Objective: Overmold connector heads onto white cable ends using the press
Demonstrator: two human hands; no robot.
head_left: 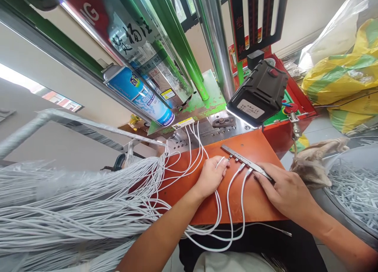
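My right hand [285, 189] holds the right end of a long metal bar [243, 160] tilted over the orange table [254, 201]. Two white cables [228, 201] run from the bar's lower edge, their plugs seated in it near my right fingers. My left hand [211, 175] pinches the end of another white cable [220, 162], with its small metal tip close to the bar's left part. Behind my left hand, more cables end at a strip with a yellow label [184, 123] on the machine's metal plate.
A large bundle of white cables [76, 201] spreads across the left. The green machine, with a blue spray can [141, 95] and a black box lamp [258, 93], stands ahead. At right are a bin of white scraps [357, 185] and yellow-green sacks [339, 79].
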